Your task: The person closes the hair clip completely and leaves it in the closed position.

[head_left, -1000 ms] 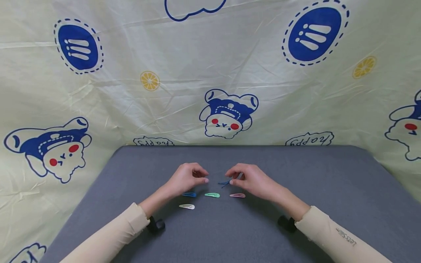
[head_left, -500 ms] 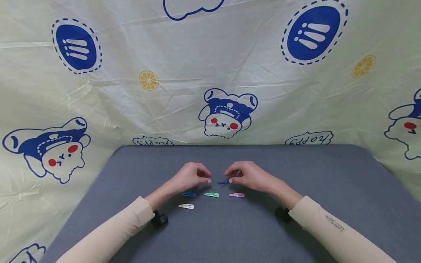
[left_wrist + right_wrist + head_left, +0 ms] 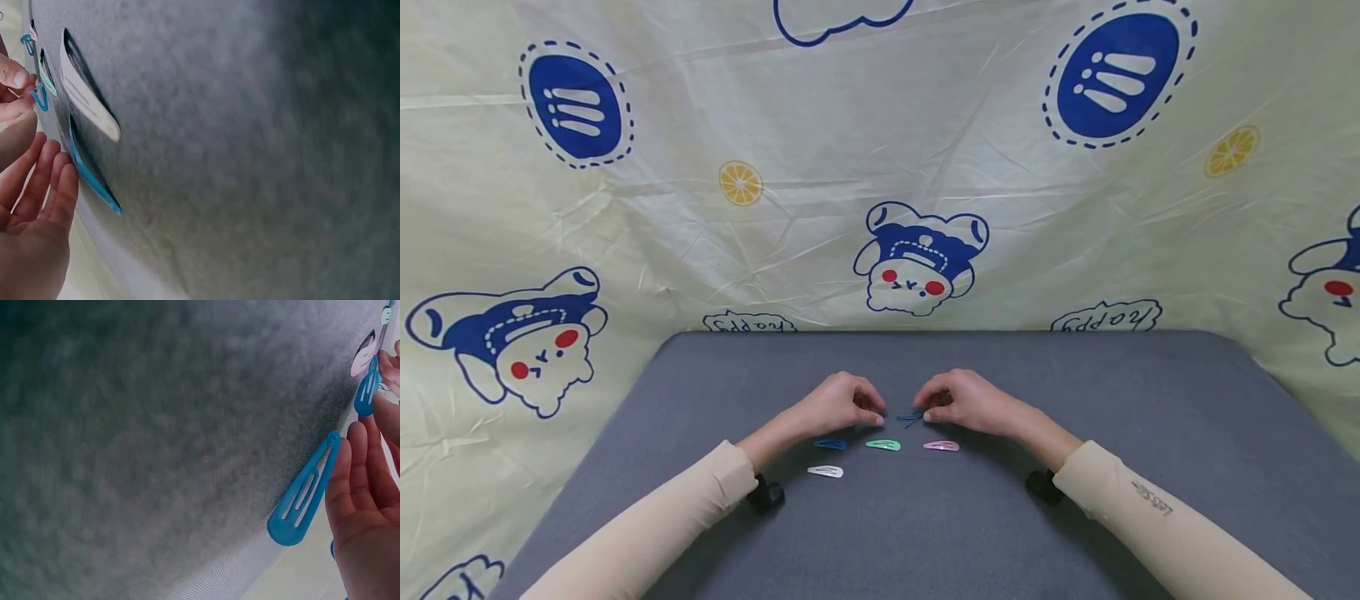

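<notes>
My right hand [image 3: 966,404] pinches a blue snap hair clip [image 3: 907,417] between thumb and index finger, its two arms spread apart into a V in the left wrist view. Facing it, my left hand [image 3: 842,402] holds nothing; its thumb and fingers are relaxed, tips just left of the clip. Another blue hair clip [image 3: 303,494] lies under my right hand, hidden in the head view. In front of the hands lie a blue clip [image 3: 831,445], a green clip [image 3: 883,445] and a pink clip [image 3: 941,446], with a white clip [image 3: 825,472] nearer to me.
The dark grey cloth-covered table [image 3: 895,533] reaches back to a pale printed curtain [image 3: 820,250]. Black wrist cameras [image 3: 766,493] hang under both forearms, close over the table.
My left hand has moved slightly right, closer to the pinched clip. The right hand stays nearly in place with the clip. The clips on the table have not moved.
</notes>
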Demonstrator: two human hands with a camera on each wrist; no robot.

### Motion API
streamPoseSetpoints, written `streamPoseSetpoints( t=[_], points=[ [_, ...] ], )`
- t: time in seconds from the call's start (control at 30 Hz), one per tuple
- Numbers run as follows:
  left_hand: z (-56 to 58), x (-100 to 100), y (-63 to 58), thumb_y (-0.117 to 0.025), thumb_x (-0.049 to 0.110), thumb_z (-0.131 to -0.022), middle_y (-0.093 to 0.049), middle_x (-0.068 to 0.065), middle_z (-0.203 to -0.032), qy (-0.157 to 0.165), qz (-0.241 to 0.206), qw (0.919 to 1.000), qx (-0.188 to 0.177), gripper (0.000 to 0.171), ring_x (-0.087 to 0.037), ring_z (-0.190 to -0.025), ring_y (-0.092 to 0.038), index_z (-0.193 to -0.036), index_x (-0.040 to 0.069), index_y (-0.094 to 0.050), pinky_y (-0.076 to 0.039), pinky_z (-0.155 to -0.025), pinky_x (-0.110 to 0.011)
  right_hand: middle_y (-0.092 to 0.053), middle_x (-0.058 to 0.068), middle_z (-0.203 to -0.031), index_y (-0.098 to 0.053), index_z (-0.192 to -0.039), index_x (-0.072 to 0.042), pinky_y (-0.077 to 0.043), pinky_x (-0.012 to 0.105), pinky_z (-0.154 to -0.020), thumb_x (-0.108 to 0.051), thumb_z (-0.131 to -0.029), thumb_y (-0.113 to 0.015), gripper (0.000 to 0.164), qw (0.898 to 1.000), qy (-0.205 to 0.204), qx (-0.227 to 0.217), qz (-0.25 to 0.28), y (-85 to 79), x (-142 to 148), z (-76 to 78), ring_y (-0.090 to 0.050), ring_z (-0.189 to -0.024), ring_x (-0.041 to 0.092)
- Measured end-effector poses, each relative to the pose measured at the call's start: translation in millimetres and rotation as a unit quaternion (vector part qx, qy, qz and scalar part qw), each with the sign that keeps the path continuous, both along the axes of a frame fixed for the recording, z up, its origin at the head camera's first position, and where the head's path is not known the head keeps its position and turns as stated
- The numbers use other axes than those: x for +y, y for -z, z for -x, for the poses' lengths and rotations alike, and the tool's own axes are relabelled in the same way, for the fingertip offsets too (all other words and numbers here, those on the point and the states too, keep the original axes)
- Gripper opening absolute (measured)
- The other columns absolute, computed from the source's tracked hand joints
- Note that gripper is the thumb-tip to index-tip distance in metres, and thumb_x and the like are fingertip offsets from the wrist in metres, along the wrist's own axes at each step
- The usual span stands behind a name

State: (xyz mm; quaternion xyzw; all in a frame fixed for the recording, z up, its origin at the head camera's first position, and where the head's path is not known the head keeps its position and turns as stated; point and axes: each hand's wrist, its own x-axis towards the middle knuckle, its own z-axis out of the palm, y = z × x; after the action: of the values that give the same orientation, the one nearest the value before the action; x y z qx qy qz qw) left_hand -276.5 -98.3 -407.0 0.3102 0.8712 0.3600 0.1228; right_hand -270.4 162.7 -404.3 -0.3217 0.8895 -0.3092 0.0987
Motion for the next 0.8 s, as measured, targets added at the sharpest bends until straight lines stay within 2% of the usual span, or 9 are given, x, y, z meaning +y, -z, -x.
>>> streamPoseSetpoints(
  t=[0.23,0.47,0.8],
  points=[
    [3.6,-1.8,0.7,-0.077,0.013,-0.086,-0.067,0.007,-0.088,0.016,0.003,0.9998,-0.009,0.012,-0.011,-0.076,-0.059,-0.098,0.009,-0.076,-0.049,-0.067,-0.025,-0.066,-0.007,-0.086,-0.075,-0.102,-0.015,-0.047,0.031,-0.071,-0.009,-0.089,-0.072,0.014,1.000,-0.015,-0.018,0.005,1.0,0.5,6.4,-0.056,-0.078,0.014],
    [3.3,-2.8,2.2,-0.077,0.014,-0.086,-0.067,0.006,-0.088,0.015,-0.002,0.9998,-0.010,0.012,-0.011,-0.077,-0.059,-0.098,0.010,-0.076,-0.049,-0.068,-0.026,-0.065,-0.007,-0.082,-0.076,-0.099,-0.015,-0.047,0.030,-0.068,-0.008,-0.090,-0.071,0.012,0.999,-0.017,-0.031,0.004,4.0,-0.6,10.5,-0.055,-0.076,0.014],
    [2.5,-3.8,3.4,-0.077,0.014,-0.086,-0.067,0.006,-0.088,0.013,-0.009,0.9998,-0.013,0.014,-0.012,-0.077,-0.059,-0.099,0.009,-0.076,-0.049,-0.068,-0.026,-0.065,-0.008,-0.080,-0.076,-0.095,-0.017,-0.047,0.030,-0.067,-0.008,-0.090,-0.071,0.011,1.000,-0.013,-0.028,0.005,4.3,-0.5,9.6,-0.055,-0.075,0.014]
  ],
)
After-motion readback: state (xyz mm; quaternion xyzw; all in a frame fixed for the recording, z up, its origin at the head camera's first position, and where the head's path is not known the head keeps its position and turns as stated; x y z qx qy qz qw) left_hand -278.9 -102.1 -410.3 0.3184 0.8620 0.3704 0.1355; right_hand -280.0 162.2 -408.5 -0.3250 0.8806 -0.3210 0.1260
